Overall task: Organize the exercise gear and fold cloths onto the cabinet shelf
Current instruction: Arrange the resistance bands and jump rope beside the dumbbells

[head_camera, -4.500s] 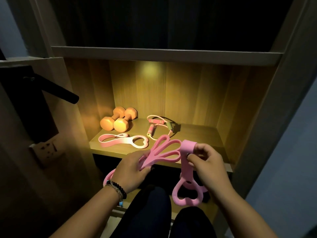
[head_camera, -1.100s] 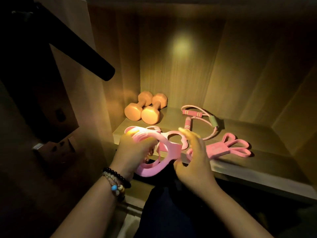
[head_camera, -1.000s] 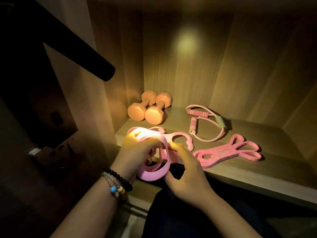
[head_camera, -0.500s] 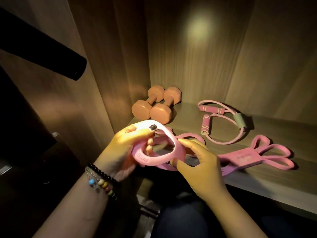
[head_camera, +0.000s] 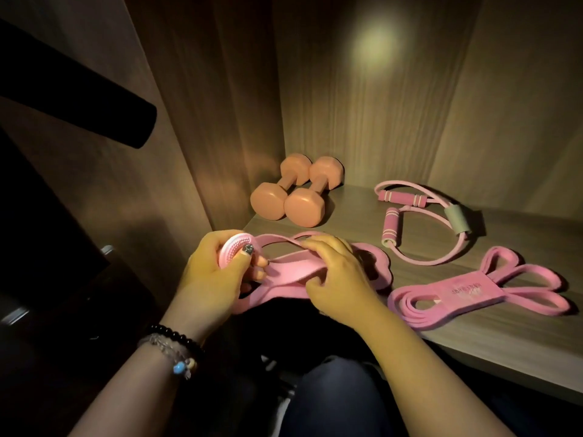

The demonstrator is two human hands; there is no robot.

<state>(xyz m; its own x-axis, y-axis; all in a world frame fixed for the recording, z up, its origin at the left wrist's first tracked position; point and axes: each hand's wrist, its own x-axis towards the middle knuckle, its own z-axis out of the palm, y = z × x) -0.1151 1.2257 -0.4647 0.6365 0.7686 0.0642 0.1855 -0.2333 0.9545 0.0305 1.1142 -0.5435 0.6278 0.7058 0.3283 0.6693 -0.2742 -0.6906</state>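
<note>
two bare forearms are seen, no sleeves in view. left hand (head_camera: 214, 279) thumbnail is painted dark with a glittery silver finish. left wrist is ringed by a black bead bracelet (head_camera: 176, 337) and a second strand of pale beads (head_camera: 167, 351) with one blue bead and a small tassel. right hand (head_camera: 340, 279) is unadorned. dark blue trousers (head_camera: 331, 402) are worn.

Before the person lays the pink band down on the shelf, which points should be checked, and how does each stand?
1. Left hand holds the pink figure-eight band by its studded end: ok.
2. Right hand grips the band's middle: ok.
3. Band folded flat: not ok, strap twisted.
4. Free shelf space at the front left: cannot tell, hands cover it.
5. Dumbbells, handled tube and banded loops lie apart from it: ok.
</note>
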